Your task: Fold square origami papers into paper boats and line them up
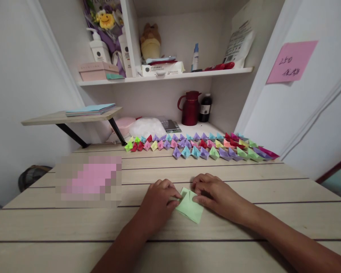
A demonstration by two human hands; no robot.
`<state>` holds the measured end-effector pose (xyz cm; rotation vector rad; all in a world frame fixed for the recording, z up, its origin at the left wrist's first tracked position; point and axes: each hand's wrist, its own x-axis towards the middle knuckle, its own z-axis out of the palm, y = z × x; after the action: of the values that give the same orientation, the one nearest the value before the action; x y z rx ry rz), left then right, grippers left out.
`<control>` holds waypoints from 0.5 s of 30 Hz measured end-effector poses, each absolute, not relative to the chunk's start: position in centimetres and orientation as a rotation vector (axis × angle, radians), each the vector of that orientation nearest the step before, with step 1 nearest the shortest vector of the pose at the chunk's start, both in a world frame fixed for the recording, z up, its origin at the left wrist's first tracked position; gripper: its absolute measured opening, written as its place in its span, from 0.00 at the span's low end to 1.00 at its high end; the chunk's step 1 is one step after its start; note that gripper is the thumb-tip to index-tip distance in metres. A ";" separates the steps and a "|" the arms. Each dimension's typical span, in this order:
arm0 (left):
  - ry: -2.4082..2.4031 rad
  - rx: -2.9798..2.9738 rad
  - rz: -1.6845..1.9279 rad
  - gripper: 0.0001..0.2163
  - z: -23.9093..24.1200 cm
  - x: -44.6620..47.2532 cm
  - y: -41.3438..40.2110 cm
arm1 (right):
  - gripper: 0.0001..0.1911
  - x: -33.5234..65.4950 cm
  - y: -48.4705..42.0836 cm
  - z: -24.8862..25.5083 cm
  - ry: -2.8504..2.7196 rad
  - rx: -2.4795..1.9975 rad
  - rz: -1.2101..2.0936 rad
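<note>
A small piece of light green folded paper (191, 207) lies on the wooden table between my two hands, turned at an angle, with folded flaps at its upper edge. My left hand (161, 199) grips its left corner between thumb and fingers. On the other side, my right hand (211, 193) has curled fingers, with the thumb and a fingertip on the paper's upper right edge. Behind them, rows of folded paper boats (195, 152) in purple, blue, green, pink, red and yellow stand along the table's back.
A raised wooden shelf (45, 118) at left carries a stack of coloured paper (91, 109). A blurred pink patch (93, 177) lies below it. A red jug (190, 108) and a dark bottle (205, 108) stand behind the boats. A pink note (292, 61) hangs at right.
</note>
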<state>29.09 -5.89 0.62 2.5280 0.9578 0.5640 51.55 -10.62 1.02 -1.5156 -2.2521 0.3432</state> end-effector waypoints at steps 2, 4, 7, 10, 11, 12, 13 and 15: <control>0.976 2.530 0.541 0.09 0.7 29.1 -5.9 | 0.06 51.4 -10.6 1.0 -2.242 -1.540 0.327; 1.007 2.529 0.519 0.09 0.9 29.1 -6.0 | 0.06 51.2 -10.6 1.0 -2.241 -1.563 0.303; 1.043 2.521 0.489 0.09 1.1 29.1 -6.1 | 0.08 50.7 -10.6 1.0 -2.244 -1.609 0.244; 1.054 2.521 0.465 0.15 1.3 29.1 -6.2 | 0.08 50.4 -10.6 0.8 -2.243 -1.651 0.194; 1.046 2.528 0.466 0.17 1.4 29.1 -6.2 | 0.07 50.3 -10.6 0.7 -2.244 -1.659 0.188; 1.030 2.538 0.471 0.19 1.4 29.1 -6.2 | 0.07 50.4 -10.5 0.6 -2.245 -1.662 0.187; 1.009 2.552 0.479 0.21 1.5 29.1 -6.2 | 0.07 50.4 -10.5 0.5 -2.246 -1.662 0.190; 0.973 2.585 0.494 0.21 1.5 29.0 -6.3 | 0.07 50.6 -10.4 0.3 -2.247 -1.653 0.205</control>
<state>29.05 -6.29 1.51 2.5847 0.9728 0.4938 50.60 -10.35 0.35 -1.6525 -2.2474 0.2046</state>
